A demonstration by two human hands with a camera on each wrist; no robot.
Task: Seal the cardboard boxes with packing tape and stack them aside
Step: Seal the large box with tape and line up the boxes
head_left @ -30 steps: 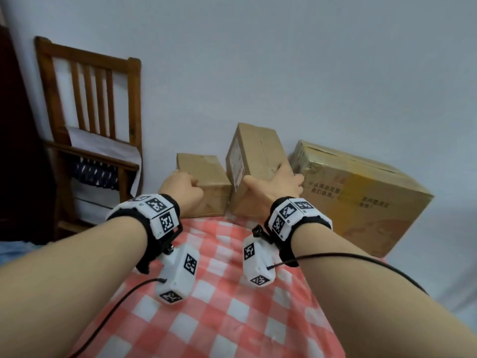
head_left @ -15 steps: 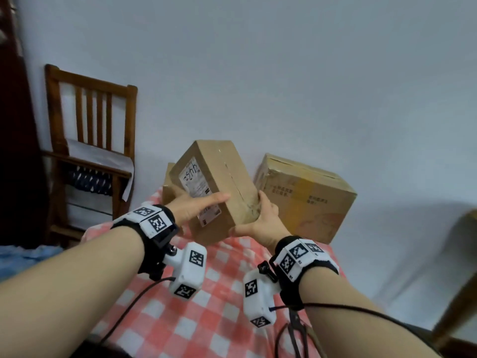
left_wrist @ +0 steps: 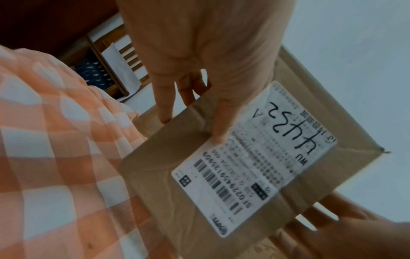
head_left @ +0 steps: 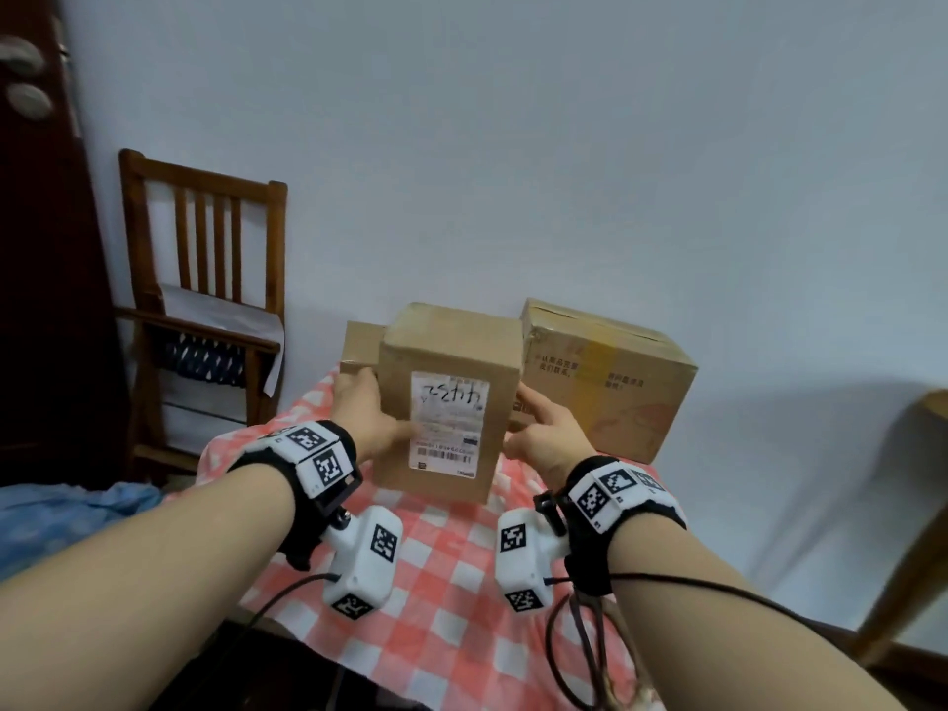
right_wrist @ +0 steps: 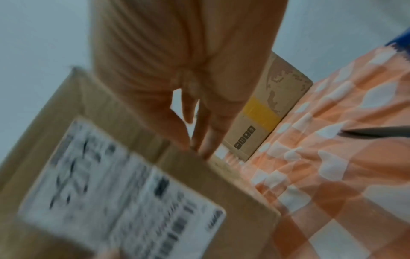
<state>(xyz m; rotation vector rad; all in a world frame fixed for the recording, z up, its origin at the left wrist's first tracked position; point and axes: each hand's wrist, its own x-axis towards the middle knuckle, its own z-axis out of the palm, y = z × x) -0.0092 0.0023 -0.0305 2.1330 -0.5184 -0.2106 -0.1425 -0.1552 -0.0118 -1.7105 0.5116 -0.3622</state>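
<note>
The labelled box (head_left: pixel 446 402) was held clear of the bench (head_left: pixel 441 572), between both hands, with its shipping label (head_left: pixel 449 425) facing the wearer. Half a second earlier the same box was tilted, one corner upward; one second earlier it stood on the bench between the small box (head_left: pixel 361 346) and the large box (head_left: pixel 610 372). It had therefore been lifted out of the row and turned square to the person.

The left hand (head_left: pixel 367 413) gripped the left side, thumb laid across the label edge and fingers wrapped behind. The right hand (head_left: pixel 544 433) clasped the right side, fingers curled round the far edge; the right wrist view was blurred, so the exact finger placement could not be confirmed.

The small box and the large box stood on the checked cloth against the wall. A pair of scissors (head_left: pixel 590 654) lay at the near edge of the bench. No tape roll was visible in any view.

Judgement: the box was probably being inspected or oriented to find the open seam. Sealing had not begun, and no box was yet stacked aside.
</note>
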